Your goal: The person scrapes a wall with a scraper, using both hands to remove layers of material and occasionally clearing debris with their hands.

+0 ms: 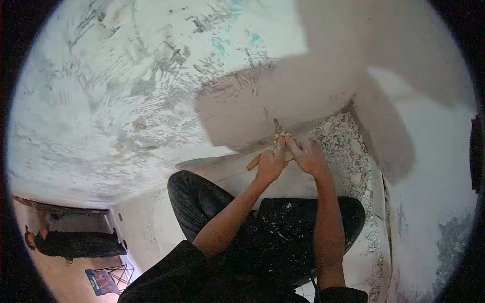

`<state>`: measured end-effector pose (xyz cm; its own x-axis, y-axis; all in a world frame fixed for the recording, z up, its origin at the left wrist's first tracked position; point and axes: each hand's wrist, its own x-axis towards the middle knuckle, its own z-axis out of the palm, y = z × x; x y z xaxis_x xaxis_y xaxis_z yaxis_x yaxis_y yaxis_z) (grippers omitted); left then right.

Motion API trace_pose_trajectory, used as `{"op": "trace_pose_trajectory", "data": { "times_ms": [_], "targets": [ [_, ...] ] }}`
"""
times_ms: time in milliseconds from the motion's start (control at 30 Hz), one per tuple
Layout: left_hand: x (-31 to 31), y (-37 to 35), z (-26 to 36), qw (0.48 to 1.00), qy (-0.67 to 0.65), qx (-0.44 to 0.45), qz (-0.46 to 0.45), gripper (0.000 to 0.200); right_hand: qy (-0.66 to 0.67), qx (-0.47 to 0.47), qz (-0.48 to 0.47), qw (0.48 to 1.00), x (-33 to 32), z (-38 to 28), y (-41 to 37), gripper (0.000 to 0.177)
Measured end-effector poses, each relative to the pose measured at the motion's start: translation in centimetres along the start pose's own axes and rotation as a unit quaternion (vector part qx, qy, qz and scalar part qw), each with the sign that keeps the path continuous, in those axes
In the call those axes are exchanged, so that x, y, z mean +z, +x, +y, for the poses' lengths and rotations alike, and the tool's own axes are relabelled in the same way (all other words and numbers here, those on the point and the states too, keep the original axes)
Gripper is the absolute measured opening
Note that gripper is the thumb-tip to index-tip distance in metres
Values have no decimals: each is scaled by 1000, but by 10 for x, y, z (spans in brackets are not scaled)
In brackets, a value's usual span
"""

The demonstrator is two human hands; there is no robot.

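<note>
Both hands meet near the middle of the head view, in front of the wall's foot. My left hand is wrapped round a tool, whose brown wooden handle sticks out at its left side. The tool's dark pointed tip shows beyond the fingers. My right hand is closed at the same tool, its thumb side touching the left hand. Pale crumbs cling around the blade and fingertips. What lies between the palms is hidden.
A scraped, patchy wall fills the upper left. Loose chips lie along the floor's edge at the right-hand wall. My bent, dusty legs are below the hands. At the lower left, another person is beyond an opening, near a folding chair.
</note>
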<state>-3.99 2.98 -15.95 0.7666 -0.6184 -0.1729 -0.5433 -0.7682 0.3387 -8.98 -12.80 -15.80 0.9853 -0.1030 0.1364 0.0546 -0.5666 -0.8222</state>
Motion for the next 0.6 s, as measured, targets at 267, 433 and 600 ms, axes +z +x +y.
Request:
{"op": "trace_pose_trajectory", "data": {
  "times_ms": [267, 433, 600],
  "targets": [
    [22, 20, -24, 972, -72, 113, 191, 52, -229, -146, 170, 947, 33, 20, 6, 37],
    [-18, 14, 13, 970, -213, -93, 68, 55, -138, -127, 177, 966, 41, 26, 10, 45],
    [-7, 13, 16, 962, -224, -76, 137, 68, -192, -62, 77, 976, 27, 16, 8, 50]
  ]
}}
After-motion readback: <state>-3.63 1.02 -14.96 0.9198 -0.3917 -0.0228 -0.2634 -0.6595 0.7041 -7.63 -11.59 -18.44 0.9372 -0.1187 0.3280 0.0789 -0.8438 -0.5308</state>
